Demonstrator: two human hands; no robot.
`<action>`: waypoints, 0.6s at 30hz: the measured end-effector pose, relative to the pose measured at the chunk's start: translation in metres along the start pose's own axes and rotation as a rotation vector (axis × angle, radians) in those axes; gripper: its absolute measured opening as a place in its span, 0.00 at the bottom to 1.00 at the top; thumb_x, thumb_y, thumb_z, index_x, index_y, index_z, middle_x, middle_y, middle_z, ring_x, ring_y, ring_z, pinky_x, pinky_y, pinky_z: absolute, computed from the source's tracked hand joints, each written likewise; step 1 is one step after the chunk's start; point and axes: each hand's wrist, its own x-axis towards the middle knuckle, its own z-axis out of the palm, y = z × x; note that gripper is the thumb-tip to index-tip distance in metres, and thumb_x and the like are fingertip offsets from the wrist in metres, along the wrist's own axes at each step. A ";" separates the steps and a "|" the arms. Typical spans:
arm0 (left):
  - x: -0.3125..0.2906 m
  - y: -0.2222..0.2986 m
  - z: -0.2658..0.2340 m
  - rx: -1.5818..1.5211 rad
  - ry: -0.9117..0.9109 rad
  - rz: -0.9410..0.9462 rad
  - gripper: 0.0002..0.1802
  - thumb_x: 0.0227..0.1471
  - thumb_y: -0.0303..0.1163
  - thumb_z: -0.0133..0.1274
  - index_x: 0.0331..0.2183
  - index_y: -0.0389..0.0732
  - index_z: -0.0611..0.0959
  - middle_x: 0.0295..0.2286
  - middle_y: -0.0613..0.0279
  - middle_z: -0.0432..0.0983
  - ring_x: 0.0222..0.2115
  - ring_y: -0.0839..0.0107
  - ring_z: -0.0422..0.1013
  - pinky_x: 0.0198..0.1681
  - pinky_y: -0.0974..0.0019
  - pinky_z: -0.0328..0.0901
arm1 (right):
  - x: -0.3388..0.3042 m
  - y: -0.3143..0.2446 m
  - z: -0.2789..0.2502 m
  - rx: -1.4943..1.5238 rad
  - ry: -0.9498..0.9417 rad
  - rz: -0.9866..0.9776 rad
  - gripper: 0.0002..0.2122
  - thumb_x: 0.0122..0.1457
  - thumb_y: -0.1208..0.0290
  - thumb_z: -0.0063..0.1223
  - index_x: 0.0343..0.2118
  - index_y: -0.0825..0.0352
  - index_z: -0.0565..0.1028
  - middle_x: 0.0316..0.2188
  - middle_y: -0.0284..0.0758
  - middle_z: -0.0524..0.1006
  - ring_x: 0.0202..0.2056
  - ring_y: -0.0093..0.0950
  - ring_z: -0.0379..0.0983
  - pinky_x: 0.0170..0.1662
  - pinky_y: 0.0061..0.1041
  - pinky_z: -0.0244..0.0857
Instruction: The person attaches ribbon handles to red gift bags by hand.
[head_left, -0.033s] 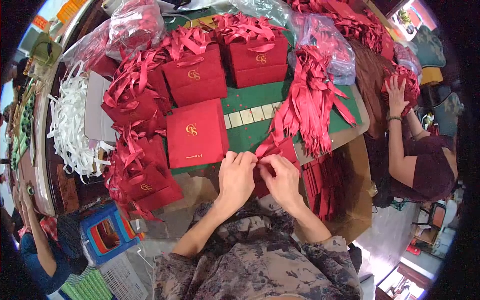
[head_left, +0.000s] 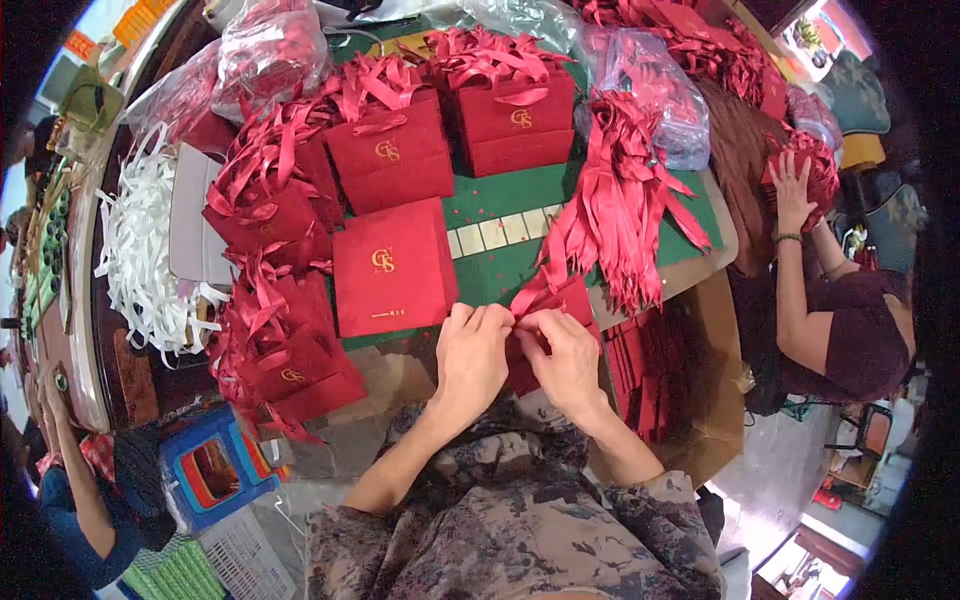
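Note:
Both my hands meet at the near edge of the table over a red paper bag. My left hand has its fingers pinched on a red ribbon at the bag's top. Close against it, my right hand pinches at the same ribbon, thumb and forefinger bent together. The fingers hide the exact spot where the ribbon meets the bag. Left of my hands lies a flat red bag with a gold emblem. Beyond the bag I hold, a thick bundle of loose red ribbons is spread.
Ribbon-handled red bags stand in groups at the left and back of the green mat. White ribbons hang at the far left. A cardboard box with flat red bags sits right of me. Co-workers are at both sides.

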 end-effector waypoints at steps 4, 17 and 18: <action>0.002 -0.001 -0.006 0.016 0.003 0.038 0.05 0.49 0.24 0.57 0.32 0.40 0.80 0.27 0.58 0.76 0.31 0.56 0.68 0.36 0.56 0.65 | 0.014 -0.009 -0.021 -0.071 0.097 -0.159 0.06 0.53 0.76 0.61 0.34 0.66 0.78 0.31 0.37 0.75 0.35 0.39 0.73 0.38 0.36 0.69; -0.010 -0.001 0.007 0.015 0.125 0.266 0.09 0.43 0.20 0.59 0.32 0.39 0.81 0.30 0.62 0.77 0.34 0.60 0.70 0.38 0.61 0.68 | 0.070 0.051 -0.026 0.275 -0.694 -0.012 0.12 0.54 0.63 0.62 0.33 0.68 0.83 0.26 0.39 0.80 0.28 0.30 0.78 0.35 0.31 0.70; -0.009 -0.001 0.006 0.019 0.129 0.263 0.09 0.43 0.20 0.59 0.32 0.39 0.81 0.30 0.61 0.77 0.34 0.59 0.70 0.38 0.61 0.68 | 0.071 0.051 -0.024 0.302 -0.686 0.015 0.11 0.53 0.64 0.63 0.30 0.68 0.83 0.24 0.38 0.81 0.28 0.28 0.78 0.35 0.30 0.69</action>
